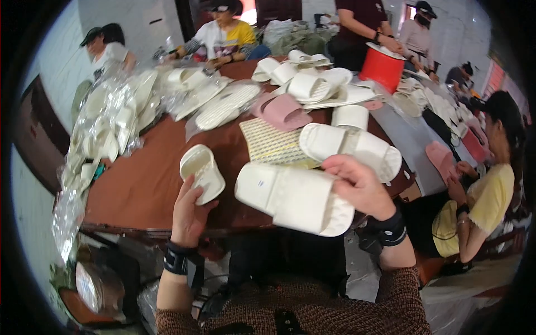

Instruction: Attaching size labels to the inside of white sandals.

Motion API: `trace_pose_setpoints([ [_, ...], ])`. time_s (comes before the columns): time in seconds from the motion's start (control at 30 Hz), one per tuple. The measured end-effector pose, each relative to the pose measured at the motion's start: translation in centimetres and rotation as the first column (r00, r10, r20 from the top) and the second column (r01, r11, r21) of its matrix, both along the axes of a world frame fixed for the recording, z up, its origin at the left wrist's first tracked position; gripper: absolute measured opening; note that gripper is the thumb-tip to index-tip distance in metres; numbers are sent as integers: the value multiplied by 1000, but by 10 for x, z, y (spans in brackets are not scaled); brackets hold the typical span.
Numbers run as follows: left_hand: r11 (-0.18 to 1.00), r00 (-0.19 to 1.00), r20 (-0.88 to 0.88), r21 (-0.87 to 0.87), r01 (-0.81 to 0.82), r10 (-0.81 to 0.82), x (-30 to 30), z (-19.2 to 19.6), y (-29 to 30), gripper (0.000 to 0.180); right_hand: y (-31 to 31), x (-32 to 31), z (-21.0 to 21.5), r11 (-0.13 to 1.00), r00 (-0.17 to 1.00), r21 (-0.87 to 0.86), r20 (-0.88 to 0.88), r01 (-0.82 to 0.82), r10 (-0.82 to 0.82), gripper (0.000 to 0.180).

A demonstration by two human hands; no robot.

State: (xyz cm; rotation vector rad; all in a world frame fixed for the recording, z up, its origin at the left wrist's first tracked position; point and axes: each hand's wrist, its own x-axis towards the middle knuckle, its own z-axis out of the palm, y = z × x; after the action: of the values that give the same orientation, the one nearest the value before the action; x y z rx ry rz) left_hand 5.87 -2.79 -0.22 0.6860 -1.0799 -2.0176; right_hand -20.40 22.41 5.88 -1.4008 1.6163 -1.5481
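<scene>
My left hand is closed on the edge of a white slipper, tilted up above the brown table. Its strap is not plainly visible from here. In my right hand is a second white slipper, held by the strap end and lying sideways in front of me. A small dark mark shows on its heel end. Just beyond it lie a cream textured sheet, another white slipper and a pink slipper.
Bagged white slippers pile along the left of the brown table. Loose white slippers are heaped at the back, near a red bucket. Several people work around; one in a yellow top sits at the right, holding a pink slipper.
</scene>
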Motion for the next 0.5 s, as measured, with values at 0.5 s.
trace_pose_setpoints([
  [0.5,634,707,706,-530,563,-38,-1,25,36,57,3,-13,1,988,979,-96,173,122,-104,42],
])
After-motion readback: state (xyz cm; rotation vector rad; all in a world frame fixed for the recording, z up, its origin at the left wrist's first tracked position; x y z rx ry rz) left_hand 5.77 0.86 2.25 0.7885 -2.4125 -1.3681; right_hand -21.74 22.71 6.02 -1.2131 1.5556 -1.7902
